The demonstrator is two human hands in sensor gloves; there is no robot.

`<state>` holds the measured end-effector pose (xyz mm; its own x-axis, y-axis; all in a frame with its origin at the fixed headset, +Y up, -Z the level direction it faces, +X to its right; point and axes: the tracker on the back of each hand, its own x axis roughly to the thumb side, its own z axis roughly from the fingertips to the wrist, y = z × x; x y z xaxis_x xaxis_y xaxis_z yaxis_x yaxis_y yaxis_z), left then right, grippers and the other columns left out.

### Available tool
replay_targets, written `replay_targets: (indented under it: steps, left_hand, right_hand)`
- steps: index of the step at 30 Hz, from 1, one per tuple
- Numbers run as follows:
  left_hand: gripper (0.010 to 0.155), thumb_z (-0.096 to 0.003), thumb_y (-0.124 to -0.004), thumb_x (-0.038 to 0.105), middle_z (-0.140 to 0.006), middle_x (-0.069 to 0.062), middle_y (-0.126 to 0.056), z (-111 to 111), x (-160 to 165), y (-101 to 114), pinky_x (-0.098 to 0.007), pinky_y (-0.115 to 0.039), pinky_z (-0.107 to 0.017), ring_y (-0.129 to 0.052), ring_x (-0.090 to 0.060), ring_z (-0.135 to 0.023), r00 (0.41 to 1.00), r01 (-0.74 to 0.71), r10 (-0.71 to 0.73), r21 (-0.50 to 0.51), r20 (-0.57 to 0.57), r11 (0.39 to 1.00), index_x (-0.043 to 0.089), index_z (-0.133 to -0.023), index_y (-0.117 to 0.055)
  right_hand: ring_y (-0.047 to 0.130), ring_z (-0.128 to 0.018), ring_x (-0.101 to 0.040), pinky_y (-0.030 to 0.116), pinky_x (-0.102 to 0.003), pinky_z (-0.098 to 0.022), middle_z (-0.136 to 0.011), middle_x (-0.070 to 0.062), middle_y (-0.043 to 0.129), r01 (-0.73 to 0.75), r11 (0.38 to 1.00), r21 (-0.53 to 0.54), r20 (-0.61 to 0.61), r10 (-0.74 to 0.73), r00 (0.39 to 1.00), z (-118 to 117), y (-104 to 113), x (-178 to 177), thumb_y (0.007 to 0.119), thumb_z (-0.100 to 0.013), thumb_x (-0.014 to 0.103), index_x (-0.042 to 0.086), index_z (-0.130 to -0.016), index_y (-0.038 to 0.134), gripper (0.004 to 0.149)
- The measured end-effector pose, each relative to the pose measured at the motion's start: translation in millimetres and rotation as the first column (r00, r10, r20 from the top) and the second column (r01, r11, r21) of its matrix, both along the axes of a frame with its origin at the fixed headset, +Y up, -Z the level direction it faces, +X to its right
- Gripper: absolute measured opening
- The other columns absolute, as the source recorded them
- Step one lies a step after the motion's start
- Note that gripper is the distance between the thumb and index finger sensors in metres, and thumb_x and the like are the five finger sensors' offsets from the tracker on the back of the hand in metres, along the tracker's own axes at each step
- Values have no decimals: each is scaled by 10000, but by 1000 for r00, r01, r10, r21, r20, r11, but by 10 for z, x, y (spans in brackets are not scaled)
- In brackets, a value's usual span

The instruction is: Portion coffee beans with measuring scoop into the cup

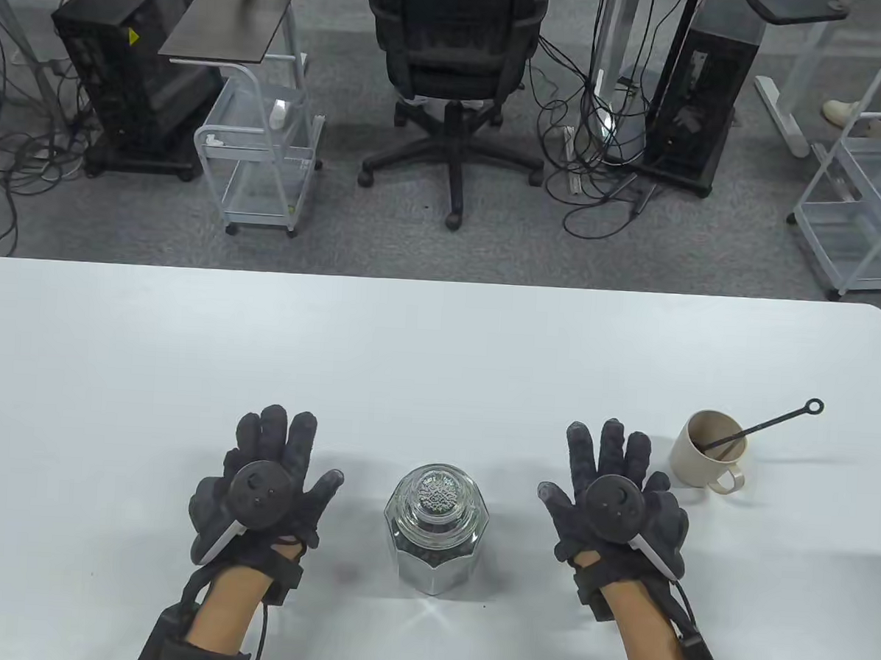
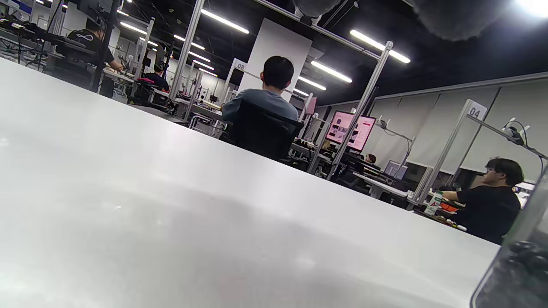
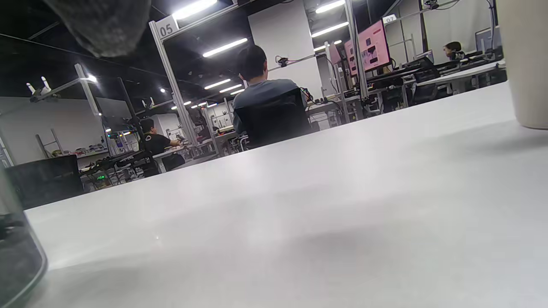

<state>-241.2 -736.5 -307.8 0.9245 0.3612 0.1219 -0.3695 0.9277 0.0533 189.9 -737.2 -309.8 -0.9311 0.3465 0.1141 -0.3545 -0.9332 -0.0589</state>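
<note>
Hands (image 1: 266, 483) (image 1: 616, 498) lie flat, fingers spread; scoop (image 1: 764, 426) bowl hidden inside cup (image 1: 707, 451).

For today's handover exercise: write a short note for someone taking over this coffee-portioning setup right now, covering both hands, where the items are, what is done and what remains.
Left hand: flat on the table, fingers spread, holding nothing, left of the jar.
Right hand: also flat and empty, between the jar and the cup.
Glass jar: stands between the hands, lid still on, dark contents showing through the glass.
Cup: beige, to the right of the right hand, with the scoop standing in it, its long handle leaning out to the right.
Done: nothing yet.
Left: take off the lid, pick up the scoop, portion beans into the cup.
</note>
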Motion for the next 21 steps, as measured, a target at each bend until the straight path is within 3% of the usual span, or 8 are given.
replay_targets:
  steps: [21]
  left_hand:
    - [821,-481,-550,695,-1205,-148,-184,31,-3,37,-756,-334,-685,-170,-538,-1102,999,-32,32,-5,-2,999,281,-1145,-302]
  right_hand:
    - [70,-996,-644,233,-889,-560,-1091,-219,45,58,998,-25,1,-58,998,25,-10,-44,668,-520,570,298,-1084,184,791]
